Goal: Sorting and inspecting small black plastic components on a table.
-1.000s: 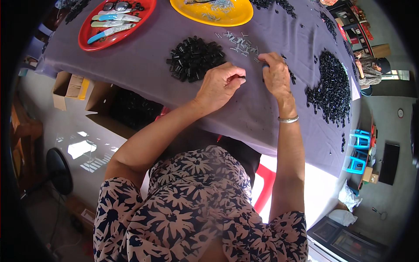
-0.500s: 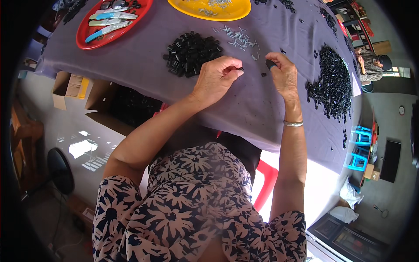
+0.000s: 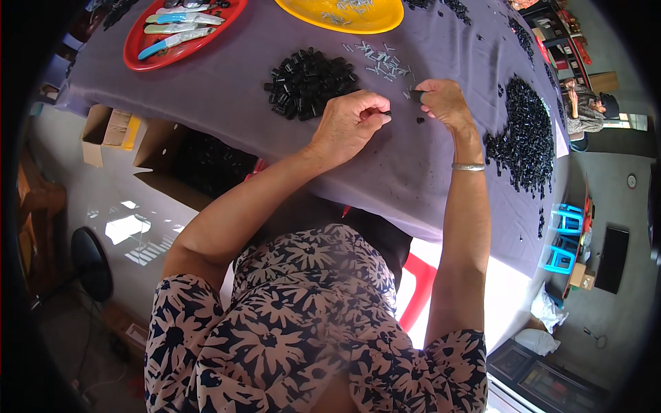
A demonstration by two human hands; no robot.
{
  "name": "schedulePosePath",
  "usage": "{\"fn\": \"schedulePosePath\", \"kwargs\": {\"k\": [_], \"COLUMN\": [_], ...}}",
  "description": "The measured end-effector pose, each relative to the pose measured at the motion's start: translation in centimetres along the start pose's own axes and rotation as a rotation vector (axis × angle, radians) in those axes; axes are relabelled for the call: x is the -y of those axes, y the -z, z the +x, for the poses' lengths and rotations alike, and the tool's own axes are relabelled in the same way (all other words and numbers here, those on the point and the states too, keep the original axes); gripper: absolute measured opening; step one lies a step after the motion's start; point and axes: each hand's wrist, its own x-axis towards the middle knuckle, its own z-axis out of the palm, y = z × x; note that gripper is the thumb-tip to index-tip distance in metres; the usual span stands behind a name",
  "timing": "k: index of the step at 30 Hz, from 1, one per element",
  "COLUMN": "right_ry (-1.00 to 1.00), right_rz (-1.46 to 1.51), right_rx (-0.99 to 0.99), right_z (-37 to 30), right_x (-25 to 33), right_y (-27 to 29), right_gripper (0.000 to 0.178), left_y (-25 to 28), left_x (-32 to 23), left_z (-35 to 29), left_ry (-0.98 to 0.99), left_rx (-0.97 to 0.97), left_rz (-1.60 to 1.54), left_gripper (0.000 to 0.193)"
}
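Note:
My left hand (image 3: 350, 127) is closed in a pinch; a small black plastic part (image 3: 387, 113) peeks out at its fingertips. To its right, my right hand (image 3: 446, 103) has its fingers curled together, with a black piece or fingertip cover (image 3: 417, 96) at their ends. Whether those fingers grip anything more is hidden. They are beside the near end of a scatter of small silver pins (image 3: 387, 67). One loose black bit (image 3: 420, 120) lies on the cloth just below. Left of the pins sits a heap of black plastic parts (image 3: 310, 82).
A purple-grey cloth (image 3: 227, 89) covers the table. On it are a red tray (image 3: 129, 55) with blue- and white-handled tools, a yellow plate (image 3: 330, 27) holding pins, and a large spread of small black pieces (image 3: 527, 134). A cardboard box (image 3: 155, 148) stands below left. Another person (image 3: 585, 107) sits far right.
My right hand has moved up and slightly left, turning its fingertips toward the silver pins. My left hand keeps its pinch, nearly in place. The view has shifted slightly.

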Motion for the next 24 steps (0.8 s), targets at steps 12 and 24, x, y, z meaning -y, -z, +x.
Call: {"fn": "schedulePosePath", "kwargs": {"k": [12, 24], "right_ry": [0.172, 0.516], "right_rz": [0.392, 0.442], "right_rx": [-0.062, 0.049], "right_z": [-2.5, -7.6], "right_x": [-1.9, 1.7], "right_y": [0.9, -1.8], "right_gripper": [0.012, 0.019], "left_y": [-0.1, 0.0], "left_x": [0.0, 0.6], "left_z": [0.1, 0.2], "left_ry": [-0.013, 0.032], "left_rx": [-0.002, 0.044], "left_rz": [-0.047, -0.19], "left_gripper": [0.011, 0.013]}}
